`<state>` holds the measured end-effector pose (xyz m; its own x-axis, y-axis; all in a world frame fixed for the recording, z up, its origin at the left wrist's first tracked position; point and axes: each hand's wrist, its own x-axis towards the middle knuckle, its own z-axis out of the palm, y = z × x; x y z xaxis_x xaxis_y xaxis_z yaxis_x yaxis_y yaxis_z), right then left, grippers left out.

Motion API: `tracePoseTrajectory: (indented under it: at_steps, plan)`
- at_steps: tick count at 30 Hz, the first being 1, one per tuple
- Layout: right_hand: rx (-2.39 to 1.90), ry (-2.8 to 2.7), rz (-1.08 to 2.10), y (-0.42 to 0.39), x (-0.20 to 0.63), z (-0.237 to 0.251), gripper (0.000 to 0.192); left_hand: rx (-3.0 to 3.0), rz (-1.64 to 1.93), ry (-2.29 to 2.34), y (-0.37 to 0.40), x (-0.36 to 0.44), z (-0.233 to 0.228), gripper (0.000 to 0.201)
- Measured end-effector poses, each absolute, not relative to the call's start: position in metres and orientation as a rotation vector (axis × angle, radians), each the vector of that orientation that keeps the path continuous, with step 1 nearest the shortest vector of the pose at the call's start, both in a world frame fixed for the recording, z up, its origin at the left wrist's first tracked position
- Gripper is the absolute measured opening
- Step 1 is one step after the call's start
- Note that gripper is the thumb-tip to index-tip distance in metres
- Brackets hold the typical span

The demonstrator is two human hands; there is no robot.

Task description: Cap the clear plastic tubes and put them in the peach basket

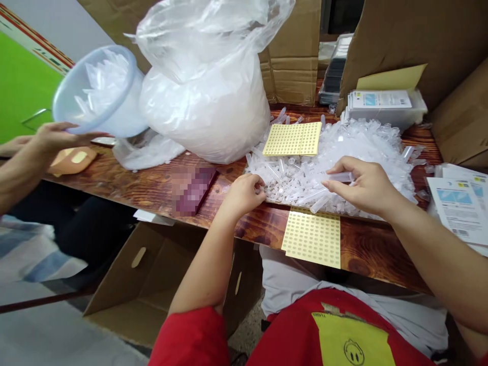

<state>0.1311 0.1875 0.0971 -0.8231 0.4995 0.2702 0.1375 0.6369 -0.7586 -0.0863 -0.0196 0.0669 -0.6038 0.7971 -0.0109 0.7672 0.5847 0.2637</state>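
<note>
- Left hand [246, 194]: fingers curled at the left edge of the small white pieces [282, 191]; whether it grips one, I cannot tell.
- Clear tube [340, 177]: over the pile [375, 147], pinched in the right hand [362, 185]; probably light, stiff, slippery; best held lightly mid-length.

A red short-sleeved top [282, 335] bears a yellow panel [335, 333] marked with a black smiley face [354, 352].

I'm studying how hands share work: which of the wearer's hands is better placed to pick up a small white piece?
Probably the left hand: it is right beside the small white pieces, though whether it pinches one is unclear. The right hand holds a clear tube.
</note>
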Motion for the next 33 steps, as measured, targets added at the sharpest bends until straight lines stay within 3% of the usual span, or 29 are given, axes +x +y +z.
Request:
tracePoseTrajectory:
  at_steps: [12,18,24,33]
  plan:
    - [-0.316,-2.259,0.985,0.185,0.144,0.083,0.015,1.607,1.165,2.480,-0.008,-0.078,0.052,0.012]
    - [-0.155,-2.157,1.071,0.172,0.152,0.086,0.014,1.211,1.685,1.838,0.004,-0.034,0.058,0.028]
    - [-0.051,-2.151,1.191,0.161,0.162,0.094,0.015,1.072,1.873,1.483,0.007,0.002,0.068,0.028]
    - [-0.259,-1.932,1.533,0.142,0.184,0.087,0.010,1.366,1.930,1.541,0.002,0.022,0.083,0.010]
